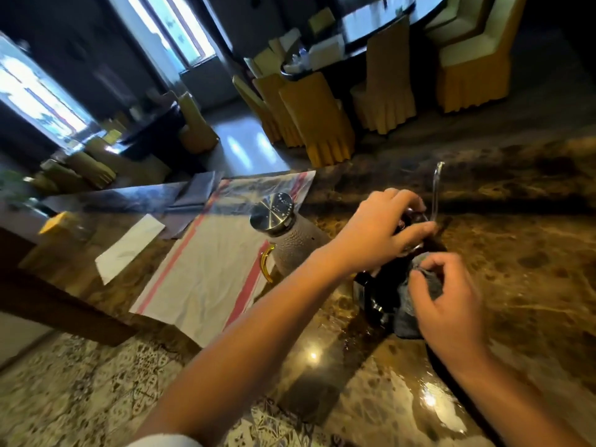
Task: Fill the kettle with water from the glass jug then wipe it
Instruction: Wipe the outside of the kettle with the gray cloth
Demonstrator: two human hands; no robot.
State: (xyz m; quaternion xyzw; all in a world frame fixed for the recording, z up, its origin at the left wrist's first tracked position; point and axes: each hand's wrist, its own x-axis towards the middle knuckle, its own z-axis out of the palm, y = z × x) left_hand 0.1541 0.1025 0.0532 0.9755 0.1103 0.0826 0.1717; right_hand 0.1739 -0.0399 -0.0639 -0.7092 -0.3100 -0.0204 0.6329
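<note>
Hands busy: left hand (382, 225) grips kettle (383, 291) top, right hand (451, 301) pinches grey cloth (409, 314); jug (290, 233), towel (206, 272) alongside.

Brown marble table (532, 246). White towel with red stripes (206, 272), spread flat on it. Folded white napkin (129, 245), left of towel. Yellow-covered chairs (317, 124) around dark dining table (371, 24) behind. Bright windows (38, 95).
</note>
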